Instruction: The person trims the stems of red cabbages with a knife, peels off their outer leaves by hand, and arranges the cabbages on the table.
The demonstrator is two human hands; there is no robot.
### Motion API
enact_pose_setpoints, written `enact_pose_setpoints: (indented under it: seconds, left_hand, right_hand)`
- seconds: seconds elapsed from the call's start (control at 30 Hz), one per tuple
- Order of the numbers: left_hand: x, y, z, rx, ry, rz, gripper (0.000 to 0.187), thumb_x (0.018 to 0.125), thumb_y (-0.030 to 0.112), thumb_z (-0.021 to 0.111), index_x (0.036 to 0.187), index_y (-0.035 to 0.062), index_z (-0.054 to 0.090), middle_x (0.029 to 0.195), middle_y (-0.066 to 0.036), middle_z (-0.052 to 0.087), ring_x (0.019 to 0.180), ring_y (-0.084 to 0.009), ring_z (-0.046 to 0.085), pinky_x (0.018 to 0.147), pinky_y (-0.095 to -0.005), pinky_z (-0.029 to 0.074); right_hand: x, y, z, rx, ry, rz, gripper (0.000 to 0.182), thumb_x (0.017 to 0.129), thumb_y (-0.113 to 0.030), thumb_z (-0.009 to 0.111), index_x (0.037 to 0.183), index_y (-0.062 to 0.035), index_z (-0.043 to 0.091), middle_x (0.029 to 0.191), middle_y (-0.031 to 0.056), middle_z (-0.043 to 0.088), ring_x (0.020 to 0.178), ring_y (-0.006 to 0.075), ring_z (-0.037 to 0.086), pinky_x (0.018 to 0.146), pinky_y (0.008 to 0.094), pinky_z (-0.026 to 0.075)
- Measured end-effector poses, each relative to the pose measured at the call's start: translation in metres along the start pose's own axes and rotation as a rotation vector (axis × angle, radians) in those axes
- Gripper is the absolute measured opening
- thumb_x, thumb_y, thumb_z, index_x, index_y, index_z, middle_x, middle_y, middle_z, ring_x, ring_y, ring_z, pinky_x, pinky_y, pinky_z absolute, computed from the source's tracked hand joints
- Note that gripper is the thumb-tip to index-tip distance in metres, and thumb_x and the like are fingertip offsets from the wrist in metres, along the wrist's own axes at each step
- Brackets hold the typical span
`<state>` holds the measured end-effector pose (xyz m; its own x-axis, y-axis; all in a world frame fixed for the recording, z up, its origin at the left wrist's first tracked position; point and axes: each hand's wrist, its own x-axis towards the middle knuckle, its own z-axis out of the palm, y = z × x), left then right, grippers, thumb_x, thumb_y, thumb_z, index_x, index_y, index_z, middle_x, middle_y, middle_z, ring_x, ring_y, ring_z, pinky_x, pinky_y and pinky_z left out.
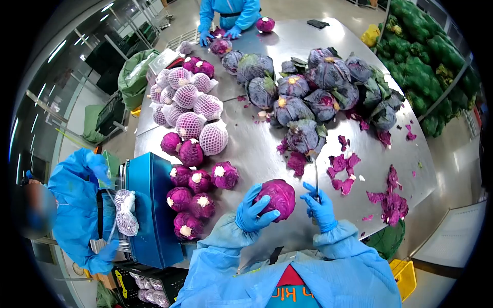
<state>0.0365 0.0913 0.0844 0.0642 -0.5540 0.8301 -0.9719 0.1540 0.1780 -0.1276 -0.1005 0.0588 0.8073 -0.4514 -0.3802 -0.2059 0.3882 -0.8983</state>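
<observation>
My left hand [251, 211], in a blue glove, is wrapped round the left side of a trimmed, shiny red cabbage [280, 199] near the front edge of the steel table [257, 172]. To the right of it, my right hand [320, 209], gloved too, grips a knife [316, 177] whose thin blade points away from me. The blade is apart from the cabbage. Left of my left hand sit several trimmed red cabbages [200, 182] with pale cut stems showing. Beyond the knife is a heap of untrimmed cabbages [303, 138] with dull outer leaves.
Netted cabbages [192, 110] are piled at the table's left. Torn purple leaves [393, 203] lie on the right. A co-worker [79, 200] stands left beside a blue machine [149, 205]; another person [231, 13] handles cabbage at the far end. Green net sacks [426, 56] are stacked right.
</observation>
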Motion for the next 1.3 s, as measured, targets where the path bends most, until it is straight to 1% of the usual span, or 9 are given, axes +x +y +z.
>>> enact_pose_setpoints:
  seconds: [0.2, 0.23, 0.33, 0.37, 0.5, 1.0, 1.13, 1.23, 1.3]
  left_hand:
    - [-0.013, 0.034, 0.013, -0.102, -0.028, 0.012, 0.056, 0.07, 0.017, 0.077, 0.12, 0.0362, 0.058, 0.136, -0.009, 0.042, 0.122, -0.044, 0.043, 0.097, -0.056, 0.045]
    - [-0.012, 0.036, 0.015, -0.104, -0.036, 0.02, 0.056, 0.071, 0.018, 0.077, 0.12, 0.0367, 0.058, 0.137, -0.008, 0.042, 0.122, -0.0438, 0.043, 0.098, -0.0563, 0.045]
    - [-0.014, 0.039, 0.015, -0.092, -0.076, 0.036, 0.056, 0.071, 0.018, 0.076, 0.12, 0.0377, 0.058, 0.137, -0.007, 0.041, 0.123, -0.0433, 0.043, 0.099, -0.0568, 0.044]
    - [-0.015, 0.04, 0.015, -0.086, -0.092, 0.038, 0.056, 0.071, 0.018, 0.076, 0.12, 0.038, 0.058, 0.137, -0.007, 0.041, 0.123, -0.0431, 0.043, 0.1, -0.0568, 0.043]
    - [-0.017, 0.043, 0.016, -0.17, -0.088, 0.079, 0.054, 0.071, 0.018, 0.076, 0.119, 0.0374, 0.059, 0.138, -0.008, 0.041, 0.122, -0.043, 0.043, 0.1, -0.0559, 0.043]
    - [-0.034, 0.067, 0.043, -0.214, -0.039, -0.08, 0.061, 0.065, 0.012, 0.077, 0.121, 0.0266, 0.059, 0.14, -0.014, 0.04, 0.12, -0.0431, 0.046, 0.097, -0.0555, 0.045]
    - [-0.031, 0.09, 0.052, -0.436, -0.057, -0.501, 0.084, 0.059, 0.014, 0.082, 0.134, 0.0174, 0.044, 0.136, -0.017, 0.042, 0.121, -0.0402, 0.045, 0.1, -0.052, 0.041]
    - [-0.056, 0.111, 0.078, -0.861, -0.002, -1.18, 0.103, 0.058, 0.012, 0.082, 0.144, 0.0021, 0.026, 0.132, -0.019, 0.043, 0.124, -0.0347, 0.043, 0.105, -0.0468, 0.035]
    - [-0.101, 0.088, 0.076, -0.585, -0.252, -1.017, 0.117, 0.051, 0.02, 0.086, 0.143, -0.003, 0.018, 0.133, -0.017, 0.037, 0.125, -0.0317, 0.04, 0.106, -0.041, 0.033]
  right_hand:
    - [-0.029, -0.05, 0.015, -0.054, -0.239, -0.082, 0.071, 0.079, -0.031, 0.074, 0.139, -0.0081, 0.043, 0.122, 0.0081, 0.057, 0.079, 0.0086, 0.056, 0.066, 0.0225, 0.05]
    - [-0.034, -0.055, 0.019, -0.106, -0.285, -0.179, 0.074, 0.079, -0.032, 0.075, 0.138, -0.0039, 0.042, 0.128, 0.0108, 0.053, 0.101, 0.015, 0.056, 0.086, 0.0276, 0.048]
    - [-0.043, -0.063, 0.026, -0.149, -0.309, -0.117, 0.076, 0.079, -0.033, 0.076, 0.138, -0.0015, 0.04, 0.135, 0.0123, 0.047, 0.119, 0.0196, 0.048, 0.101, 0.0321, 0.04]
    - [-0.038, -0.04, 0.03, -0.117, -0.201, -0.27, 0.06, 0.085, -0.034, 0.068, 0.132, -0.0019, 0.05, 0.114, 0.0073, 0.061, 0.072, 0.0067, 0.057, 0.064, 0.0209, 0.048]
    - [-0.046, -0.052, 0.025, 0.275, -0.054, 0.14, 0.032, 0.094, -0.032, 0.055, 0.109, -0.0071, 0.066, 0.074, -0.0018, 0.057, 0.051, 0.0041, 0.044, 0.044, 0.0188, 0.033]
    - [-0.057, 0.008, -0.011, 0.197, 0.125, 0.273, 0.028, 0.09, -0.018, 0.061, 0.115, -0.0053, 0.062, 0.085, 0.0002, 0.061, 0.055, 0.0057, 0.049, 0.049, 0.0191, 0.041]
    - [-0.046, 0.043, -0.019, 0.214, 0.126, 0.223, 0.028, 0.089, -0.019, 0.062, 0.115, -0.0062, 0.063, 0.086, 0.0003, 0.06, 0.058, 0.0057, 0.05, 0.051, 0.0193, 0.041]
    - [-0.013, 0.085, -0.028, 0.143, 0.14, 0.208, 0.032, 0.091, -0.02, 0.061, 0.12, -0.0065, 0.061, 0.095, 0.0007, 0.063, 0.065, 0.0067, 0.054, 0.057, 0.0205, 0.045]
    - [0.015, 0.119, -0.029, 0.237, 0.147, 0.118, 0.034, 0.092, -0.019, 0.056, 0.125, -0.0082, 0.058, 0.105, 0.0014, 0.063, 0.072, 0.0083, 0.056, 0.061, 0.0223, 0.048]
